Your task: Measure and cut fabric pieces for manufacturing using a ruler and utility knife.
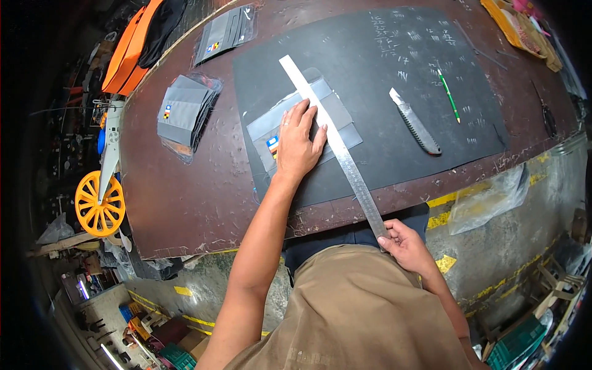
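In the head view, the left hand [300, 139] presses down on a grey pouch [265, 129], its fingers spread slightly and grasping nothing, the thumb and index finger at the near edge of a steel ruler [354, 172]. The ruler lies across the pouch, running from 11 o'clock to 5 o'clock. The right hand [407, 248], between 4 and 5 o'clock from the left, pinches its lower end between thumb and curled fingers. Pouch and ruler rest on a black mat [364, 55] over a brown table [166, 216]. From the left hand, a utility knife [416, 123] lies at 3 o'clock, a green pencil [449, 95] beyond it, and a stack of grey pouches [185, 111] between 9 and 10.
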{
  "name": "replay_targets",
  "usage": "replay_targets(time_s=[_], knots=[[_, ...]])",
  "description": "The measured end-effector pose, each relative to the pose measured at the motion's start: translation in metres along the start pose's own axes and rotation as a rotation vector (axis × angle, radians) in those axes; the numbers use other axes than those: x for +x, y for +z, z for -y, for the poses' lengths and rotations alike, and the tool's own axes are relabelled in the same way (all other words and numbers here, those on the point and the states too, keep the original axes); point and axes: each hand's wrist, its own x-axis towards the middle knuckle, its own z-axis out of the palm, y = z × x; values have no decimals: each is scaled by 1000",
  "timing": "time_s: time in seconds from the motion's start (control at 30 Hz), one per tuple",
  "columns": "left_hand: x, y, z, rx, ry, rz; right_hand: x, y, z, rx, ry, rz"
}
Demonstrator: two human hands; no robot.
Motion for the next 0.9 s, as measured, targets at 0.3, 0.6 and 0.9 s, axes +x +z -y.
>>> replay_targets(time_s=[0.3,0.6,0.9], knots=[[-1,5,-2,10,14,-26,0,-4,-2,-24,-1,-9],[0,6,0,-2,24,-37,3,-3,-6,-21,-2,-4],[0,4,-1,4,14,-32,2,-2,-4,-35,-5,1]])
